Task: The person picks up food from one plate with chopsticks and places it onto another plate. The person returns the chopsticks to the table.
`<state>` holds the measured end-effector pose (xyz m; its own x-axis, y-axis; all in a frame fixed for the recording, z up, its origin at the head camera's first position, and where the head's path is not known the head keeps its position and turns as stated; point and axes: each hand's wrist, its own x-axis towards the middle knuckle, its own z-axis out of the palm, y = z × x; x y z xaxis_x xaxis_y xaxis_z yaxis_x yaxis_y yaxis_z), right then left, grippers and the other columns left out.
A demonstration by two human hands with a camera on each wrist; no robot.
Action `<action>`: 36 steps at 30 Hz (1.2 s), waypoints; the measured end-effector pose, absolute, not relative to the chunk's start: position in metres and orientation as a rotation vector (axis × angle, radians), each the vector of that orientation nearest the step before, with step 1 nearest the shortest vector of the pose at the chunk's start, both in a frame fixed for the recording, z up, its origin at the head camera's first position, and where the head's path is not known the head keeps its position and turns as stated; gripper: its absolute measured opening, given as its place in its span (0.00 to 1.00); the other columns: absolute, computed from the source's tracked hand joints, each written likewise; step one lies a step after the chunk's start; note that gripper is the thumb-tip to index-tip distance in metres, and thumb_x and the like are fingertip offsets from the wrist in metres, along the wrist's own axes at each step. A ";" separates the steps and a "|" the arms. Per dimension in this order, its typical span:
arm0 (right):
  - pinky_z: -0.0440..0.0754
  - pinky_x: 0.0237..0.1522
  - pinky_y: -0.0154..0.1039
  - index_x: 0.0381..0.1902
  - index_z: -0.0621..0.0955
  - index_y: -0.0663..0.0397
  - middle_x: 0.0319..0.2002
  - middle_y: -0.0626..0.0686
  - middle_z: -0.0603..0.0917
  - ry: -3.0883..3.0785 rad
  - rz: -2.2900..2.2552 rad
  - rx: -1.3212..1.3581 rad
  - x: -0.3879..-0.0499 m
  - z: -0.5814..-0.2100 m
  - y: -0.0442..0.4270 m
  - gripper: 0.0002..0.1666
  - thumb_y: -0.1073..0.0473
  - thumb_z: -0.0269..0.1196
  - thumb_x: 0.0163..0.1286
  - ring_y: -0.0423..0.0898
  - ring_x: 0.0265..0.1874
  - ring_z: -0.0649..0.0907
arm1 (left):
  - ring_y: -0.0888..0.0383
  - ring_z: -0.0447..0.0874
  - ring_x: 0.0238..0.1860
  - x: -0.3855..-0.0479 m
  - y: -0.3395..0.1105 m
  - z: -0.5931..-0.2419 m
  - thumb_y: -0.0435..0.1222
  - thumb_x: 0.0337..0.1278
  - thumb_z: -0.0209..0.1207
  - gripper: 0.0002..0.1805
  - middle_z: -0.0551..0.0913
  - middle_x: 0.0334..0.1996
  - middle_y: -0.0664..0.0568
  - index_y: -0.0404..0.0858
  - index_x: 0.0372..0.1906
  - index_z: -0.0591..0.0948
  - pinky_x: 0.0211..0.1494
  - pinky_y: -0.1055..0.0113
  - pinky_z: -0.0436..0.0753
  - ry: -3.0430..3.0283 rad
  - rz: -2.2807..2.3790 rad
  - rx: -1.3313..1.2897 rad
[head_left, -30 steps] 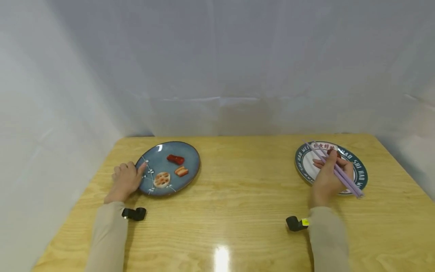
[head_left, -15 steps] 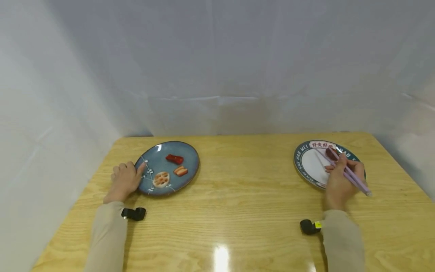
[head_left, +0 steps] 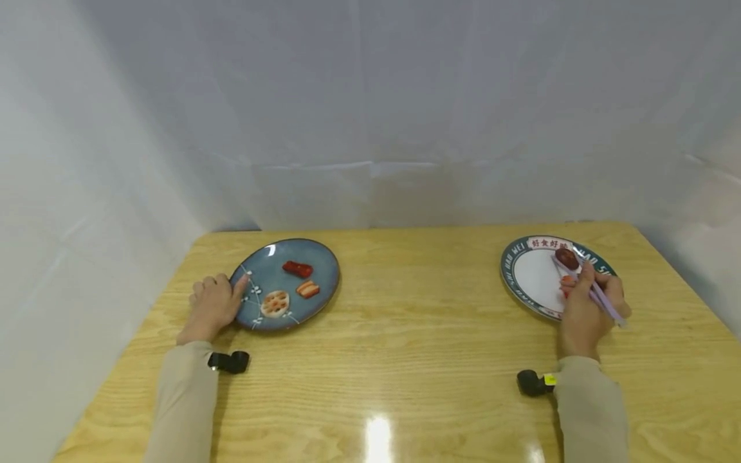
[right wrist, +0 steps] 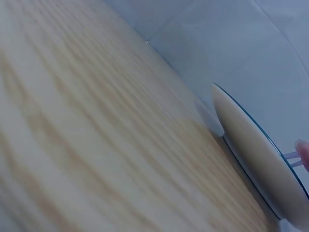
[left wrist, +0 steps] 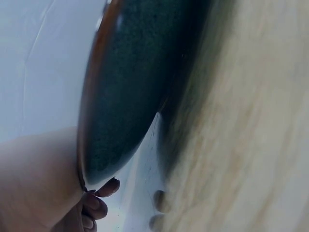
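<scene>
At the left, my left hand [head_left: 214, 305] holds the rim of a blue plate [head_left: 309, 252], thumb over the edge; in the left wrist view its fingers [left wrist: 94, 205] show under the rim. On that plate lie a dark red food piece [head_left: 298, 269], a striped orange-and-white piece [head_left: 307, 289] and a lotus root slice [head_left: 274, 304]. My right hand [head_left: 590, 308] grips lilac chopsticks [head_left: 606, 305] over a white plate with a green rim [head_left: 515, 283]. Their tips are at a brown oval food piece [head_left: 567, 259]. An orange-red piece [head_left: 566, 283] shows partly beside my fingers.
Both plates stand toward the back of a wooden table [head_left: 399, 334], with a wide gap between them. A pale sheet [head_left: 370, 116] hangs behind the table and along its sides. Small black cameras sit at both wrists.
My right hand has moved right with the chopsticks, whose tips have come back to the brown piece. The orange-red piece has come into sight. My left hand has stayed on the blue plate.
</scene>
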<state>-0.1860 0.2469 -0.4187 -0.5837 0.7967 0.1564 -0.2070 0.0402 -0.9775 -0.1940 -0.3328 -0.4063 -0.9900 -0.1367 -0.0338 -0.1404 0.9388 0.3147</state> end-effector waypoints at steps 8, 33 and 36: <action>0.78 0.26 0.27 0.28 0.75 0.49 0.26 0.51 0.81 -1.407 1.638 -0.621 -0.186 -0.415 0.254 0.14 0.48 0.58 0.69 0.37 0.19 0.83 | 0.31 0.58 0.42 -0.194 -0.333 -0.406 0.57 0.74 0.27 0.40 0.64 0.40 0.23 0.18 0.42 0.65 0.46 0.39 0.60 3.091 0.498 -0.205; 0.80 0.23 0.36 0.32 0.79 0.66 0.23 0.59 0.81 -0.689 1.960 -0.845 -0.175 -0.403 0.287 0.22 0.49 0.56 0.72 0.50 0.23 0.87 | 0.30 0.57 0.43 -0.194 -0.331 -0.403 0.56 0.74 0.27 0.40 0.63 0.40 0.23 0.17 0.44 0.64 0.46 0.38 0.60 3.087 0.501 -0.208; 0.81 0.24 0.38 0.33 0.77 0.66 0.21 0.60 0.82 -0.566 2.038 -0.906 -0.173 -0.401 0.292 0.23 0.48 0.55 0.72 0.52 0.25 0.87 | 0.31 0.56 0.43 -0.194 -0.332 -0.404 0.56 0.74 0.27 0.40 0.62 0.40 0.23 0.17 0.44 0.63 0.46 0.39 0.59 3.084 0.502 -0.209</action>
